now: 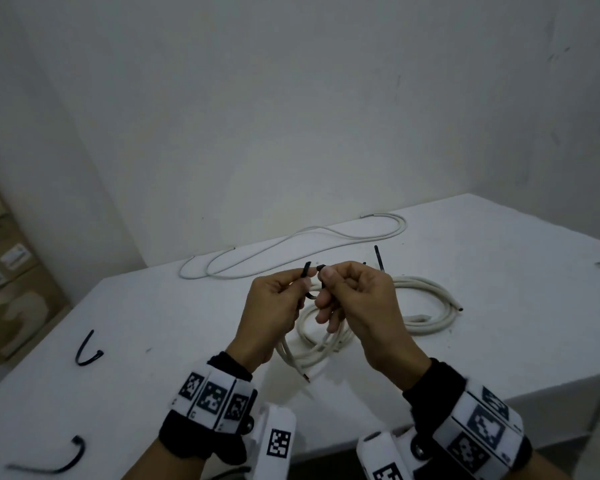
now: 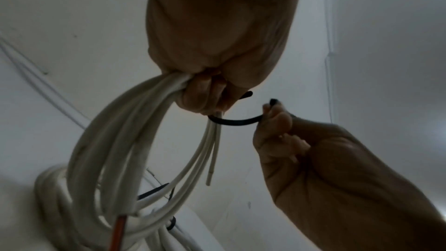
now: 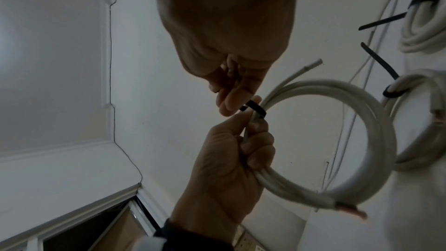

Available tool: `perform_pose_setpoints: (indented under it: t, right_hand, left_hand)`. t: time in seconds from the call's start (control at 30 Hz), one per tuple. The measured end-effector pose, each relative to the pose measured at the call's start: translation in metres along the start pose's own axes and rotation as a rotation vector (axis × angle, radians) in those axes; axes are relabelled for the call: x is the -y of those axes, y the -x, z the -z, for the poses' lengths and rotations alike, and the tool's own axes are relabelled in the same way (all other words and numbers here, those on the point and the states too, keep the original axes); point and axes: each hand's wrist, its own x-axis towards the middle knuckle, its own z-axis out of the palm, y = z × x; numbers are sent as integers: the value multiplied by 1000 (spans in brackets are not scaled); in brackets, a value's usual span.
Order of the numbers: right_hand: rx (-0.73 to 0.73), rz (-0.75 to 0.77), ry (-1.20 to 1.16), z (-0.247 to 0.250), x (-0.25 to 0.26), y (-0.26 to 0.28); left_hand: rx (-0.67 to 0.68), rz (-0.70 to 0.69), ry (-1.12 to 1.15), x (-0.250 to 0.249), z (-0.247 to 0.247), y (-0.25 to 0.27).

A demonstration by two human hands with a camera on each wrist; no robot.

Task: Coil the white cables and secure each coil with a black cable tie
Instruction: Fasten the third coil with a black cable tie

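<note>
My left hand (image 1: 303,277) grips a coil of white cable (image 1: 312,344) above the table and pinches one end of a black cable tie (image 1: 311,295). The tie loops round the coil's strands. My right hand (image 1: 326,275) pinches the tie's other end beside it. The left wrist view shows my left hand (image 2: 210,98) bunching the coil (image 2: 115,131), with the tie (image 2: 234,121) curving across to my right hand (image 2: 270,110). In the right wrist view the tie (image 3: 255,110) sits on the coil (image 3: 362,121) between my right hand (image 3: 231,100) and left hand (image 3: 253,127).
A tied coil (image 1: 430,306) lies on the white table (image 1: 499,341) just behind my hands. A long loose white cable (image 1: 291,244) runs along the far edge. Two spare black ties (image 1: 87,351) (image 1: 63,459) lie at the left. Cardboard boxes (image 1: 0,271) stand beyond the table's left side.
</note>
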Motion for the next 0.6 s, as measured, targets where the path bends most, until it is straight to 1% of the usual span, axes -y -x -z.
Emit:
perform_pose_setpoints:
  t: [0.1,0.17,0.47,0.6]
  right_hand:
    - [-15,-7,38,-1,-3,-2]
    - [-15,-7,49,-2,-5,-2]
    - [-29,22,22,1,-4,-1]
    - [-22,-5,53,3,-4,-1]
  left_hand:
    - [-57,-124,-146,2,0,6]
    - [-93,-164,-192,2,1,6]
    - [-137,-223,-271,2,-5,8]
    - [-127,-243,-316,4,-7,8]
